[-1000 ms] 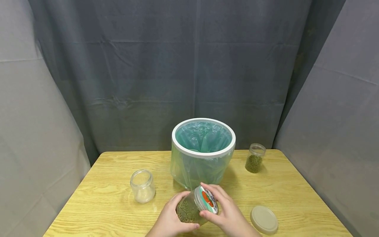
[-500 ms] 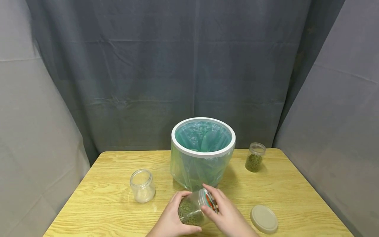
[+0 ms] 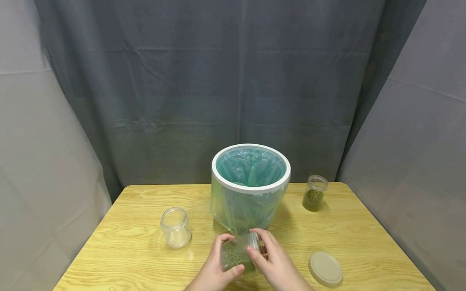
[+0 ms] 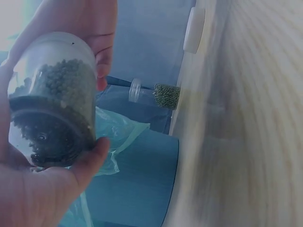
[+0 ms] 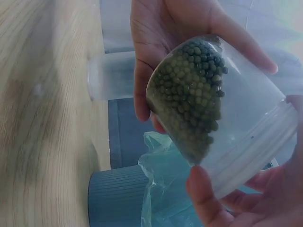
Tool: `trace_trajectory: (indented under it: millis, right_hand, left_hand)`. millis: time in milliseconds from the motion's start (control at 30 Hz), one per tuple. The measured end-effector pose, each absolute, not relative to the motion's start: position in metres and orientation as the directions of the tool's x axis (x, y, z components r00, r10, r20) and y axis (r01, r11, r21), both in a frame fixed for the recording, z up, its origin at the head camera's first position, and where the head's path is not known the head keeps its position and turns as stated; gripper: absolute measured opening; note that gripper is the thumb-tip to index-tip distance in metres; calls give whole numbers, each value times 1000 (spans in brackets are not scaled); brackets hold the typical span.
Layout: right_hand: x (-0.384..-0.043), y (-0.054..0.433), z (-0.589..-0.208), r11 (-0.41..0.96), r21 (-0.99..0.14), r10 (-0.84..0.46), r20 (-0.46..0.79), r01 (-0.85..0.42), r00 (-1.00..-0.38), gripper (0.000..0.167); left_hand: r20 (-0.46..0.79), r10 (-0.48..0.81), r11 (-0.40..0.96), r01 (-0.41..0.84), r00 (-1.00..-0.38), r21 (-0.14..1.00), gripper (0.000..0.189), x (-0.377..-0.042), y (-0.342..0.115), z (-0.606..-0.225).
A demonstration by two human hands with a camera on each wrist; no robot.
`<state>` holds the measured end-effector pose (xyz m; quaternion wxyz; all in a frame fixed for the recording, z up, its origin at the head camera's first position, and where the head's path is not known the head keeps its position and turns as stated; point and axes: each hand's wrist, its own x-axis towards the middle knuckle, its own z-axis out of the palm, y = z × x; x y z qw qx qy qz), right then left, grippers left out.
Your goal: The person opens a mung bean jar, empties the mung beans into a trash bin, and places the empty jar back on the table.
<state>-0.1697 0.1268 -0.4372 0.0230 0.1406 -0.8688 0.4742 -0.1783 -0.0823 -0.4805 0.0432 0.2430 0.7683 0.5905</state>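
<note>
In front of the bin, a clear plastic jar (image 3: 233,254) of small green beans lies tilted toward its side between both hands. My left hand (image 3: 211,270) grips the body at the base end, its thumb across the near side. At the other end, my right hand (image 3: 274,260) holds the lid (image 3: 253,241) between thumb and fingers; its printed top is mostly hidden by that hand. The right wrist view shows the beans (image 5: 189,90) heaped toward the jar's bottom.
Behind the hands stands a white-rimmed bin (image 3: 251,190) with a green bag lining. A lidless clear jar (image 3: 176,234) sits to the left. Another jar (image 3: 313,198), partly full of green beans, stands back right. A beige lid (image 3: 325,268) lies flat at the front right.
The jar has tipped closer to horizontal, and its lid end has turned rightward, so the printed top shows less. Both hands keep their hold on it.
</note>
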Motion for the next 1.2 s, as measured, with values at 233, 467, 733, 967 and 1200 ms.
trace_trajectory:
  millis: [233,467,733,967,1200]
  right_hand:
    - [-167,127,-437,508,-814,-207,200,-280,-958,44]
    - [-167,129,-439,495,-817,-216,215,-296,-953,44]
    - [-166,128,-440,510,-784,-226,274,-353,-935,45]
    - [-166,128,-439,527,-748,-245,320,-402,-915,47]
    - [-167,127,-440,524,-739,-242,346,-423,-906,49]
  left_hand:
    - [250,466,142,350,-849,926,63,-179,-79,-484]
    - [237,483,92,318,-843,944,61,-180,-78,-486]
    - [259,520,34,323,-814,946,54,-181,-81,-485]
    - [252,540,1,300,-803,954,49,-182,-85,-484]
    - [199,566,-99,174,-800,980,60,-182,-86,-482]
